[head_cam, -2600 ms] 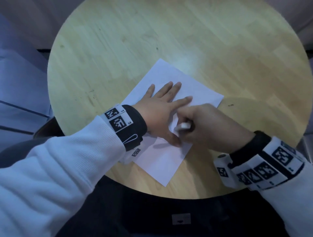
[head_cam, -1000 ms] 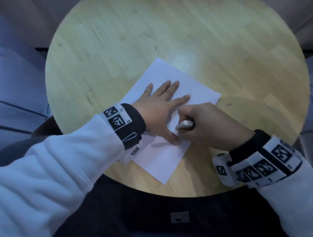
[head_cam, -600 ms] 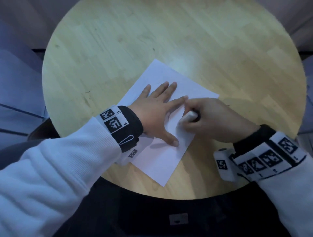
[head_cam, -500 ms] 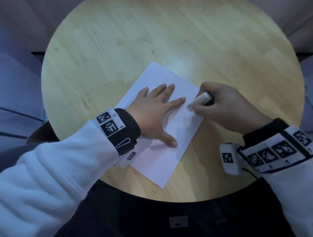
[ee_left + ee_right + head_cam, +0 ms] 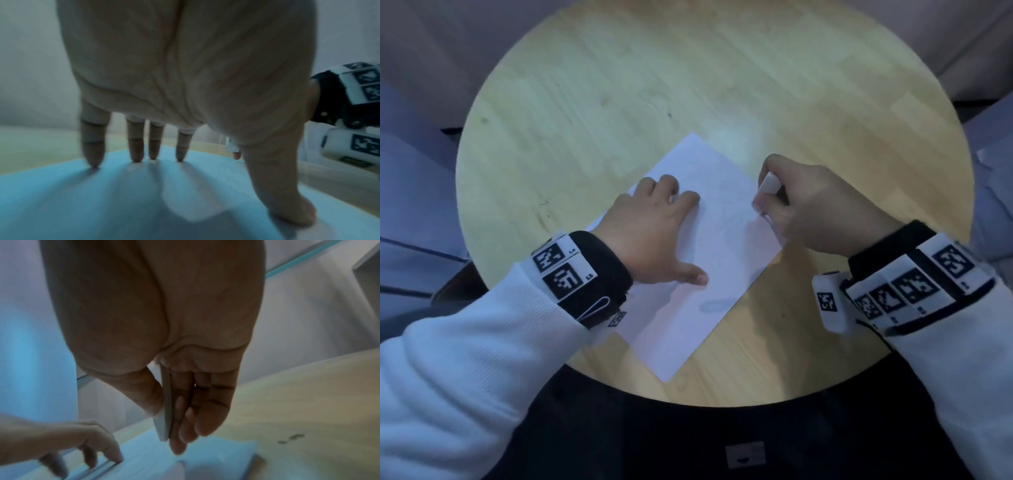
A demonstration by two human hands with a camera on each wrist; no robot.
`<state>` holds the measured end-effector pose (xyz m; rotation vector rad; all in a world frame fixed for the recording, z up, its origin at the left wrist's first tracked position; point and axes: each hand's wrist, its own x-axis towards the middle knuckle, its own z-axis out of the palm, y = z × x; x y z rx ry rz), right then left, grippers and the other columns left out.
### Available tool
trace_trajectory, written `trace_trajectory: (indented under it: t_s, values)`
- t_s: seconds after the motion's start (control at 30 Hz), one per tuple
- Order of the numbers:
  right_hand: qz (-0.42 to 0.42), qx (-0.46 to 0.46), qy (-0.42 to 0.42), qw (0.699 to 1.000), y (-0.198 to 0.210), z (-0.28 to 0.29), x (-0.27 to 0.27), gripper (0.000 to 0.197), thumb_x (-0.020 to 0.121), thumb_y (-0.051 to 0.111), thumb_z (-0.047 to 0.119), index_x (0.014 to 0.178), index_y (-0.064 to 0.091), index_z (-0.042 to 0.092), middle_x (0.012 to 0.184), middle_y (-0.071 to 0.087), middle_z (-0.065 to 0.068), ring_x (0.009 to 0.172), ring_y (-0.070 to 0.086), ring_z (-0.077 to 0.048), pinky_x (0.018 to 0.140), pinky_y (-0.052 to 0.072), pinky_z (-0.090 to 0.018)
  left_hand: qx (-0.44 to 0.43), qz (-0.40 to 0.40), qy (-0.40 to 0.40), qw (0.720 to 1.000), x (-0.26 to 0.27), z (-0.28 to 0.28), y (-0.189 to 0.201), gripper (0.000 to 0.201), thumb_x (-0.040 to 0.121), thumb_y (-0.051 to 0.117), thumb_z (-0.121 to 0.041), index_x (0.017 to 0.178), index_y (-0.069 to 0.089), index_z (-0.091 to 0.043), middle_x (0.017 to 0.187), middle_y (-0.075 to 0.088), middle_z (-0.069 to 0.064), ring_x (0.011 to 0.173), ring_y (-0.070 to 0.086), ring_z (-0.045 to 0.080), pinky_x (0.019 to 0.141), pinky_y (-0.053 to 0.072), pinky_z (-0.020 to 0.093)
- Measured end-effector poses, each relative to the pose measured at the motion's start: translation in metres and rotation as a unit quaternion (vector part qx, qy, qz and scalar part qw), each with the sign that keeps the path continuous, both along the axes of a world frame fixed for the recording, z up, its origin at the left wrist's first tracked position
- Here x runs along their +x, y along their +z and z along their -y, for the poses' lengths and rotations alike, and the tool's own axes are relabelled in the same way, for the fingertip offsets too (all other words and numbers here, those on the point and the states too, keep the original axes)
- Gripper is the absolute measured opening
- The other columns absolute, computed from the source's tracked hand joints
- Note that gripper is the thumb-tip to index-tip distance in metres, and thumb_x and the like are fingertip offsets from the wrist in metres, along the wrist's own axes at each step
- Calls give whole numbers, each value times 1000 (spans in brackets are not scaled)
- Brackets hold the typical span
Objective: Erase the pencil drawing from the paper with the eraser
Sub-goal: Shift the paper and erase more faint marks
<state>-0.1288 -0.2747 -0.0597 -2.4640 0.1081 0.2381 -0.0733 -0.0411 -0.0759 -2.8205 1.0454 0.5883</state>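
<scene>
Currently I see the paper [image 5: 709, 260] lying skewed, corner-on to me, on the round wooden tabletop [image 5: 592, 102], its near corner close to the tabletop's near edge. My left hand [image 5: 650, 236] stands on the paper's left part: in the left wrist view four fingertips [image 5: 135, 155] and the thumb [image 5: 287, 203] touch the sheet with the palm raised off it, so that grip is spread, propped on bent fingers, and encloses nothing. My right hand [image 5: 815, 209] is at the paper's right edge, well apart from the left. Its grip pinches the eraser [image 5: 768, 185], a flat pale slab; in the right wrist view the eraser [image 5: 164, 410] sits between the thumb on one face and the fingers on the other, lower end pointing down toward the sheet. Whether that end touches the paper I cannot tell. Only very faint grey traces show on the sheet between the two hands in the head view; too faint to read as any shape. Both wrists carry black bands with white blocks of square printed markers [image 5: 561, 267], over white sleeves [image 5: 465, 359]. A small dark mark [image 5: 292, 438] sits on the bare wood just right of the paper.
</scene>
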Motion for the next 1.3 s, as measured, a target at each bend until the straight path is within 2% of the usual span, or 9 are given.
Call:
trace_trajectory:
  t_s: [0.1,0.17,0.23,0.4,0.6,0.77,0.93,1.17,1.3]
  values:
    - [34,17,40,998,2,-5,-5,5,102,58,23,101,54,20,98,73,15,83,64,-12,73,52,-36,-46,-46,-79,995,2,11,-1,106,66,74,-75,152,27,-36,162,20,-3,148,24,22,123,17,44]
    - [9,12,61,998,1,-6,-7,6,104,56,25,107,53,21,102,72,15,90,65,-16,78,53,-38,-48,-75,-93,992,4,16,1,106,71,77,-67,156,21,-38,169,7,-6,154,13,15,126,-6,44]
    - [-29,-12,61,998,-4,-2,-8,4,105,50,22,108,51,20,99,70,12,90,63,-21,80,54,-42,-43,-74,-78,993,6,14,4,107,75,77,-62,160,16,-36,171,-1,-5,155,6,13,123,-13,42]
    - [-38,-69,25,997,-11,5,-9,13,100,44,7,106,47,20,100,69,4,87,64,-26,78,56,-45,-41,0,-77,996,-19,10,13,91,93,55,-63,161,17,-17,171,1,8,157,1,20,126,-2,47]
    - [-1,-68,36,997,-11,-4,-10,6,100,44,8,102,44,14,92,66,-8,77,60,-31,71,52,-46,31,-46,-193,980,-113,37,-16,97,93,14,-78,161,-14,-16,167,-25,3,153,-24,17,124,-7,51]
    - [-18,-48,17,999,-11,-3,-13,10,98,40,7,102,45,16,94,66,-4,80,61,-30,72,53,-44,76,-40,-56,995,-79,-6,-17,95,84,-7,-81,158,-25,-23,163,-35,-3,150,-32,14,124,-8,51]
    - [-34,-38,26,998,-9,-5,-13,18,92,38,2,94,41,20,88,61,-3,72,54,-27,64,48,-39,125,-31,183,975,-26,-62,2,101,87,4,-82,158,-22,-16,164,-32,3,152,-27,18,123,-13,52]
    - [-15,-29,40,999,-14,-13,-10,10,98,45,6,97,45,16,80,58,7,66,52,-18,55,38,-32,28,-68,-84,994,-99,29,1,99,92,15,-78,161,-15,-14,167,-24,4,153,-23,17,124,-10,51]
    - [-17,-28,51,998,-12,-11,-9,6,100,46,10,102,49,15,89,64,4,77,59,-21,64,45,-35,22,-64,-105,992,-105,42,-15,92,96,16,-75,160,-17,-18,165,-26,0,152,-25,14,123,-10,53]
